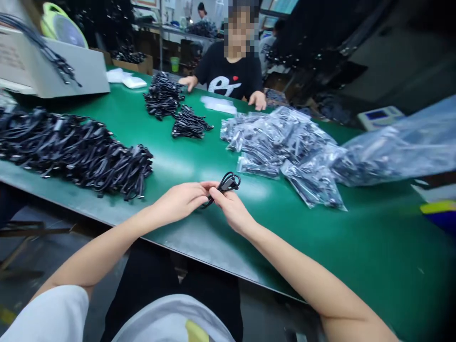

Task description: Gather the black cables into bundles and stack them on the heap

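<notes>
Over the front part of the green table, both hands meet around one coiled black cable (230, 182). A connector end shows inside its loops. My left hand (187, 198) pinches the coil from the left side, its fingers partly behind the cable. My right hand (230, 205) grips it from the right, thumb pressed on the coil. Left of my hands lies a long heap of black cables (74, 147). To the right is a pile of clear bags with cables inside (281, 137).
Two smaller bundles of black cables (164, 95) lie farther back on the green table (192, 164). Across it stands a person in a black shirt (230, 71), both hands on the edge. A white box (76, 69) stands back left; a large plastic bag (402, 147) lies right.
</notes>
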Available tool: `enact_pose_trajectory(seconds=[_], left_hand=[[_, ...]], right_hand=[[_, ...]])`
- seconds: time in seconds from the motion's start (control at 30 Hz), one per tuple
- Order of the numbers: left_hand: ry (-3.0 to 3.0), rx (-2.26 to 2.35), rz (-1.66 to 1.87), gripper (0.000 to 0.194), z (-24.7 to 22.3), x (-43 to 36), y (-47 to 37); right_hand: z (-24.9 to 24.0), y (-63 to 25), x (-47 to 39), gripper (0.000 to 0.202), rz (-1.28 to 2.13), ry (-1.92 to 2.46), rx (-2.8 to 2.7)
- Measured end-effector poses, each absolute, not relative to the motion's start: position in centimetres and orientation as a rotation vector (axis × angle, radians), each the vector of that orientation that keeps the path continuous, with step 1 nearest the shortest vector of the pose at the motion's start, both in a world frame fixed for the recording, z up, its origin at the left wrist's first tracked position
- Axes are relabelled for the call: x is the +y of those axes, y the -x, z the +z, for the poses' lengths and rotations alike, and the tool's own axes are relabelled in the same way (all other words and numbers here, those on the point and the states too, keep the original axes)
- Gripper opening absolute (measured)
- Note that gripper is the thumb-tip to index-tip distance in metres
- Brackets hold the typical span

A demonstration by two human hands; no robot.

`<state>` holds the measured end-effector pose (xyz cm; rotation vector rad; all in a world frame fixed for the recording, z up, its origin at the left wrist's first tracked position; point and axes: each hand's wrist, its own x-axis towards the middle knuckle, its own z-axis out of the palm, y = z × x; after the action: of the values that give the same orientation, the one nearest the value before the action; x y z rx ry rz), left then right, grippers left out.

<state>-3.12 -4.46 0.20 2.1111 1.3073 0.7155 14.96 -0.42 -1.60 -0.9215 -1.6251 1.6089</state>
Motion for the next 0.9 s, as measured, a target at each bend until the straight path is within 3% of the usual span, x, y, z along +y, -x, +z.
enact_pose_trajectory(seconds=[0.17,0.33,0.57,0.9], left_hand=[[-1.878,1.341,0.825,0.025,1.0,-2.2,0.4],[-1.609,1.207,0.755,0.027,-1.7,-1.2,-3.1],[-1.313,1.179,0.891,0.025,-4.0,-1.3,-4.0],[-0.93,0.969,0.84,0.018,-4.4,-0.5,-2.9]], right_hand=[[-3.1,-20.5,-0.2,0.036,1.457,1.165,-1.654],[-4.6,-22.2,-0.7,0.033,1.445,1.154,-1.761],[-5.4,-22.6,-1.4,0.012,1.219,1.154,-2.117],[-5.5,-21.9,-1.7,0.023,1.766,0.995,-1.647]])
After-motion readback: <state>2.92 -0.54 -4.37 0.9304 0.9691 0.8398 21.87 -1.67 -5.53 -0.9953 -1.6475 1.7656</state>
